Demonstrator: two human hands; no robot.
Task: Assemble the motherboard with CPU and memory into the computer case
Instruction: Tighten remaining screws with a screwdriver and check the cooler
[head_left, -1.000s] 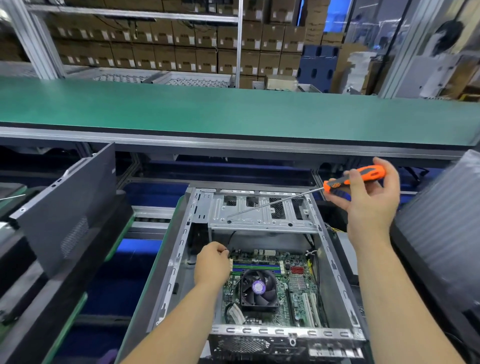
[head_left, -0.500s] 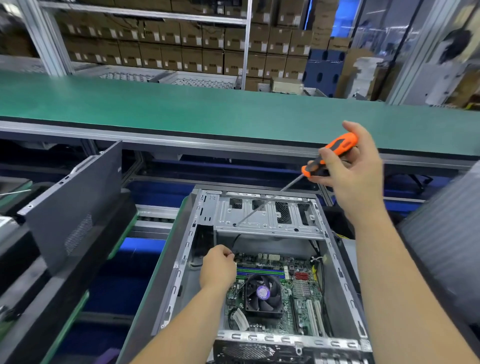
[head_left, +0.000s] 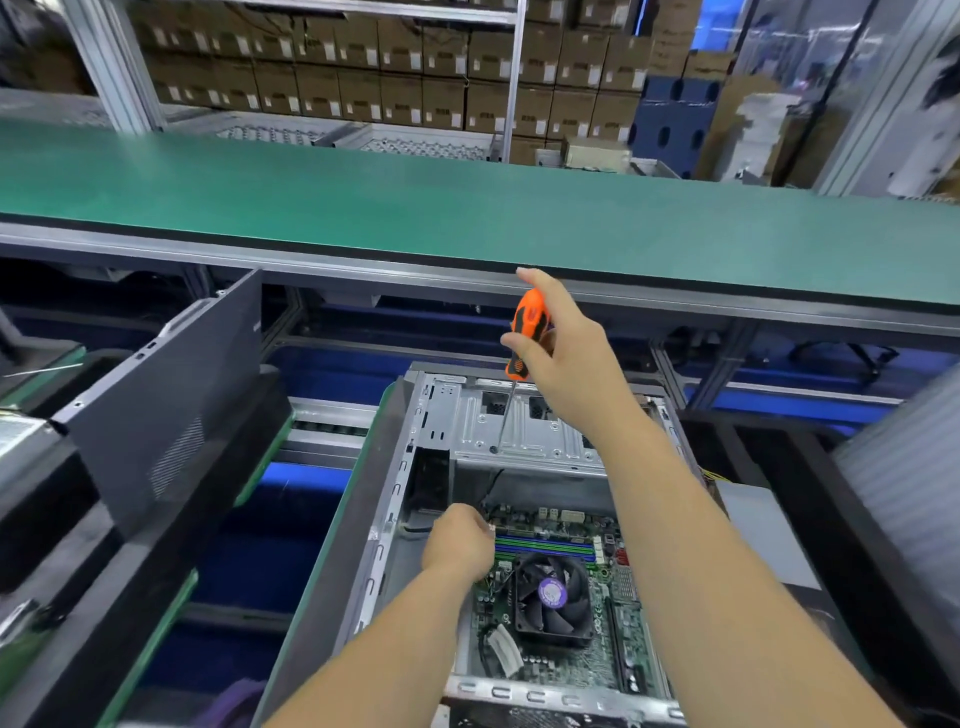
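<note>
An open metal computer case (head_left: 387, 525) lies on its side in front of me. Inside it sits the green motherboard (head_left: 571, 660) with a black CPU fan (head_left: 553, 597) and memory sticks (head_left: 545, 546). My left hand (head_left: 460, 543) is closed at the board's far left corner, fingertips pinched; what they hold is hidden. My right hand (head_left: 566, 358) grips an orange-handled screwdriver (head_left: 524, 332) nearly upright above the case. Its tip rests near the silver drive cage (head_left: 519, 431).
A dark side panel (head_left: 171, 400) leans up at the left. A long green conveyor belt (head_left: 467, 208) crosses behind the case. Cardboard boxes (head_left: 395, 78) fill shelves at the back. A grey ribbed cover (head_left: 904, 483) stands at the right edge.
My right hand has swung the screwdriver leftward from near level to almost upright, with the tip down at the drive cage. My left hand has stayed at the board's corner.
</note>
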